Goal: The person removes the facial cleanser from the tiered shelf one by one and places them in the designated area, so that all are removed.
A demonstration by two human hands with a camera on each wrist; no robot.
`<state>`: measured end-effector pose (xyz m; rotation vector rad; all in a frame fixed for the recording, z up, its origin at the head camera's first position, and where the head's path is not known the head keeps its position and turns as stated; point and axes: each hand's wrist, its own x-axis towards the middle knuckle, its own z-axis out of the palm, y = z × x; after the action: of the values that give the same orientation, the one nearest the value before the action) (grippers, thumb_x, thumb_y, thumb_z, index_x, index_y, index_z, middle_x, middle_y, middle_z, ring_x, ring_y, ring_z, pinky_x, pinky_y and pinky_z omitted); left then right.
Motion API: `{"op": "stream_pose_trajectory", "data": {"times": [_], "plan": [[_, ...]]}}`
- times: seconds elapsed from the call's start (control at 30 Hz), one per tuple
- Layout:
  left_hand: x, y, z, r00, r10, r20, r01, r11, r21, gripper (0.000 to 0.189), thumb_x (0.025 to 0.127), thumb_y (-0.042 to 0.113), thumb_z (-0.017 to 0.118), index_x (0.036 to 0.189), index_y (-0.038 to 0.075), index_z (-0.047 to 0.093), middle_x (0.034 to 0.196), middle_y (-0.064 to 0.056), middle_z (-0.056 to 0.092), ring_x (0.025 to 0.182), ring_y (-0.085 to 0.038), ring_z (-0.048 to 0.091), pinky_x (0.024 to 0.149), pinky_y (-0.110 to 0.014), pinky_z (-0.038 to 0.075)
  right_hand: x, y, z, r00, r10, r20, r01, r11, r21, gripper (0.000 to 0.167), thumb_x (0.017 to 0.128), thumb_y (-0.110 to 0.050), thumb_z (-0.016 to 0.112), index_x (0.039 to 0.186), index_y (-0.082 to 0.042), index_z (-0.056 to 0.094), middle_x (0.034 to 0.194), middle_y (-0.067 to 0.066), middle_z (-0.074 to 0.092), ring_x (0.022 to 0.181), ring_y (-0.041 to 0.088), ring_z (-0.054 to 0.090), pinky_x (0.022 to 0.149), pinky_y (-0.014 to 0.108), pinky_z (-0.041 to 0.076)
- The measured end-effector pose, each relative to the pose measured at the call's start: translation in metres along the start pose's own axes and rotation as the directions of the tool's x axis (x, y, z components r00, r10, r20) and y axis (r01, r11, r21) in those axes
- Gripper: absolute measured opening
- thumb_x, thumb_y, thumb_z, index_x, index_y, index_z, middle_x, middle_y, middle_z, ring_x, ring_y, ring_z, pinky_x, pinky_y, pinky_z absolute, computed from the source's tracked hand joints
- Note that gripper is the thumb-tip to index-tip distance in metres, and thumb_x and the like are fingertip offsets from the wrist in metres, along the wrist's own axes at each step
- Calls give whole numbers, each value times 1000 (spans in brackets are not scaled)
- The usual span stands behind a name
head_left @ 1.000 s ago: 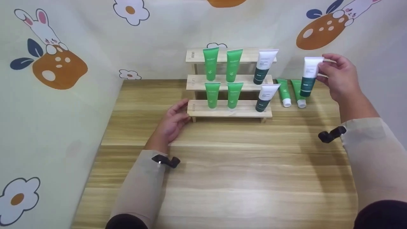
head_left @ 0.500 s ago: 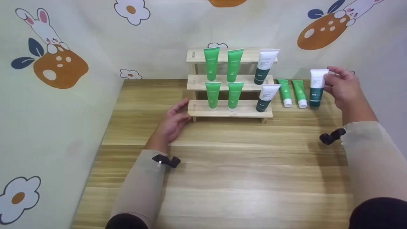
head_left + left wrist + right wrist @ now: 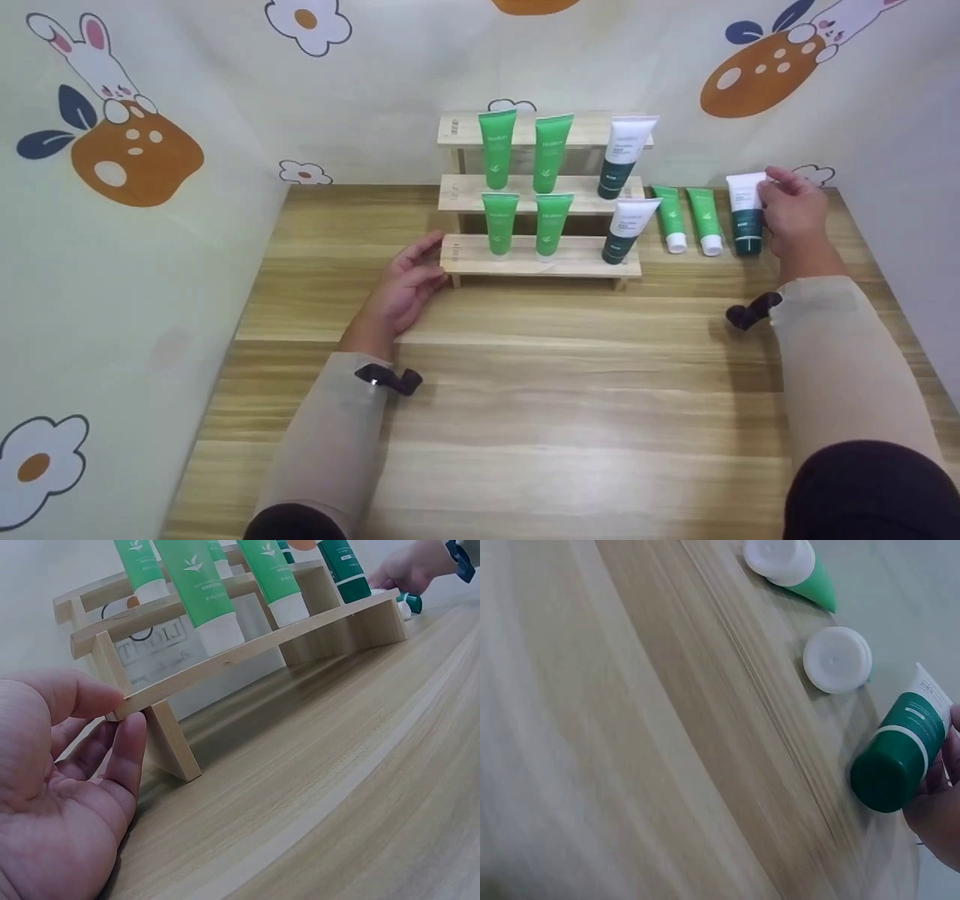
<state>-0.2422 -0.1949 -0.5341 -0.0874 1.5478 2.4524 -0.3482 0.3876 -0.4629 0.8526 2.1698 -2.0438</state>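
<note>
My left hand (image 3: 409,289) pinches the left end of the lowest step of a three-step wooden display rack (image 3: 472,262); in the left wrist view the thumb lies on top of the corner and fingers reach under it. With my right hand (image 3: 796,210) I hold a white and dark green squeeze tube (image 3: 746,214) by its white crimped end. Its dark green cap (image 3: 885,776) is close over the tabletop in the right wrist view. Two green tubes, one (image 3: 670,220) nearer the rack and another (image 3: 705,221) beside my held tube, lie with white caps facing me.
Green tubes (image 3: 499,150) and white-and-green tubes (image 3: 626,157) stand on the rack's lower two steps, leaning back. A patterned cloth (image 3: 390,90) hangs behind and at the left. The wood-grain tabletop (image 3: 525,405) extends toward me.
My right hand has brought the white and dark green tube down beside the two lying green tubes, at their right. The left hand has stayed at the rack.
</note>
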Motion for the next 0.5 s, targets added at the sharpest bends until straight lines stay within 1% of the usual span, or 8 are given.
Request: {"op": "stream_pose_trajectory", "data": {"times": [0.13, 0.27, 0.33, 0.4, 0.5], "plan": [[0, 1, 1, 1000, 3, 3, -3, 1000, 10, 68, 97, -12, 57, 160, 9, 47, 167, -8, 44, 123, -17, 62, 97, -26, 59, 4, -1, 3, 999, 28, -19, -28, 1000, -10, 57, 104, -37, 68, 157, -40, 50, 174, -12, 34, 161, 12, 31, 137, 32, 23], [0, 1, 1, 1000, 10, 8, -10, 1000, 18, 69, 96, -12, 57, 160, 9, 47, 169, -7, 43, 124, -17, 62, 97, -26, 59, 7, -1, 4, 999, 33, -38, -34, 999, -20, 55, 105, -36, 65, 157, -42, 49, 173, -13, 37, 161, 13, 31, 137, 34, 21], [0, 1, 1, 1000, 10, 12, -11, 1000, 17, 69, 96, -13, 56, 161, 8, 46, 169, -7, 42, 123, -17, 62, 97, -25, 59, 9, 0, 5, 998, 32, -49, -33, 999, -9, 53, 106, -31, 65, 156, -40, 51, 165, -13, 45, 158, 13, 36, 137, 34, 23], [-1, 1, 1, 1000, 7, 15, -7, 1000, 13, 69, 97, -13, 55, 162, 8, 45, 168, -7, 42, 122, -16, 62, 96, -24, 59, 10, 1, 6, 998, 30, -59, -30, 999, 12, 53, 105, -26, 66, 155, -38, 53, 153, -14, 54, 151, 12, 43, 136, 34, 26], [-1, 1, 0, 1000, 0, 20, 0, 1000, 9, 69, 98, -13, 54, 163, 7, 43, 167, -8, 42, 121, -15, 61, 95, -24, 58, 13, 4, 8, 997, 25, -69, -23, 999, 38, 53, 104, -20, 68, 154, -34, 56, 134, -13, 60, 138, 10, 50, 134, 31, 29]]}}
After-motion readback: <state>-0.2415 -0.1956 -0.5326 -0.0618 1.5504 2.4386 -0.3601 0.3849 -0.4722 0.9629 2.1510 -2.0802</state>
